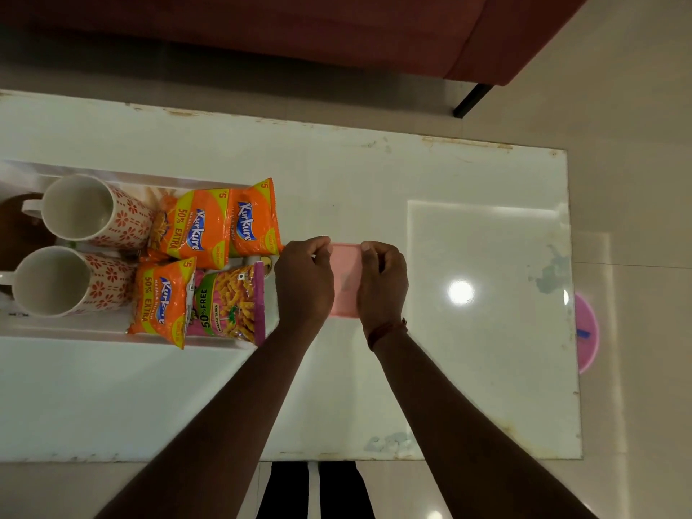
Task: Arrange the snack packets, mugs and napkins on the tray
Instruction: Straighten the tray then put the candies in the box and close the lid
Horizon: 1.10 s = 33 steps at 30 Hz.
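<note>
A pink napkin (343, 279) is held between two hands just above the white worktop (374, 174), a little to the right of the tray (112, 173). Its long side runs away from the person, toward the far edge of the worktop. Most of the napkin is hidden: the left hand (304, 280) covers its left side and the right hand (382, 284) covers its right side, so only a strip in the middle shows. The fingers (321, 244) of the left hand are pressed together, pinching the far left corner, and the right hand's are pinching the far right corner the same way. The tray is cut off at the left edge of the picture. On it lie four snack packets: three orange packets (194, 228) (251, 222) (161, 299) and one pink packet (228, 303), all with their writing turned sideways. Left of them stand two white mugs with red flowers (90, 211) (63, 280), mouths up and handles pointing left. Something small and gold between the packets and the left hand is too hidden to make out. A round pink thing (588, 331) shows through the glass at the right edge, on the floor.
</note>
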Available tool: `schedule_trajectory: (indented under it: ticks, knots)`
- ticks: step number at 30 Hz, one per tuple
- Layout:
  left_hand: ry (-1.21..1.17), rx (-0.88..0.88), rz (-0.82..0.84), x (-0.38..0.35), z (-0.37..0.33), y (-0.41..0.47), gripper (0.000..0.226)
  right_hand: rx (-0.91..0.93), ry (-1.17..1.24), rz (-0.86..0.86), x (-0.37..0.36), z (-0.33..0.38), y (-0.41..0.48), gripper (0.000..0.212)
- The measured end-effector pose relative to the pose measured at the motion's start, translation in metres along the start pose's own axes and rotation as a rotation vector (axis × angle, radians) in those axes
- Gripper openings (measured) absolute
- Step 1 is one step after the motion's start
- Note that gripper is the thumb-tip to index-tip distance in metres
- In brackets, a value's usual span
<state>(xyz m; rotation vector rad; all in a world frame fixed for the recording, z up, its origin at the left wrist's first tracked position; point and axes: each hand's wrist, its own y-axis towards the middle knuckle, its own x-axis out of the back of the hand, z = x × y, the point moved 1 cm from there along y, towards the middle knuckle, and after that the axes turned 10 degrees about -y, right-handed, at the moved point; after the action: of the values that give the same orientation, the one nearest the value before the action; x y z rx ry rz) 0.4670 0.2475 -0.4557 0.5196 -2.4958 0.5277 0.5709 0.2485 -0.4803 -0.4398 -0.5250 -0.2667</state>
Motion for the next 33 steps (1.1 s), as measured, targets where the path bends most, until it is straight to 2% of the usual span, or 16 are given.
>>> schedule_trajectory:
  ticks: [4,9,14,19,25,33]
  knots:
    - [0.045,-0.049,-0.033,-0.003,0.0,-0.004,0.027,0.064,-0.032,-0.055,-0.005,-0.001,0.0,0.017]
    - [0.09,-0.129,-0.016,0.0,0.001,-0.011,0.03,0.039,-0.029,-0.034,-0.004,-0.001,-0.001,0.009]
    - [0.04,-0.131,0.043,0.014,0.005,-0.031,0.035,-0.18,0.101,0.086,0.013,-0.01,-0.004,0.033]
    - [-0.052,0.024,0.057,0.02,0.02,-0.065,0.037,-0.214,0.09,0.145,0.033,-0.028,-0.025,0.037]
    - [-0.205,0.191,0.026,0.015,0.032,-0.077,0.025,-0.238,0.173,0.126,0.035,-0.041,-0.047,0.005]
    - [-0.237,0.283,0.01,0.011,0.039,-0.07,0.022,-0.276,0.207,0.08,0.034,-0.039,-0.047,0.005]
